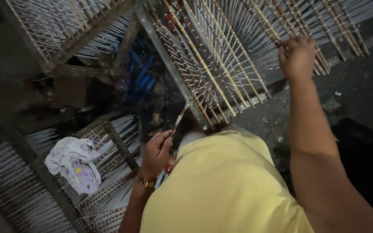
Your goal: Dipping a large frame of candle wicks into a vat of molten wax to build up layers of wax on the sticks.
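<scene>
Yellow shirt (225, 185) nearest; left hand (156, 153) pinches stick (180, 117) (thin); right hand (297, 56) curled, grips rack rod (273, 36).

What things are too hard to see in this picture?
Head view:
- Right hand fingertips: curled around the sticks on the rack.
- Thin stick in the left hand: tip too small and dim.
- Blue things under the racks: lost in shadow.
- Lower rack: cut off by the edge.
</scene>
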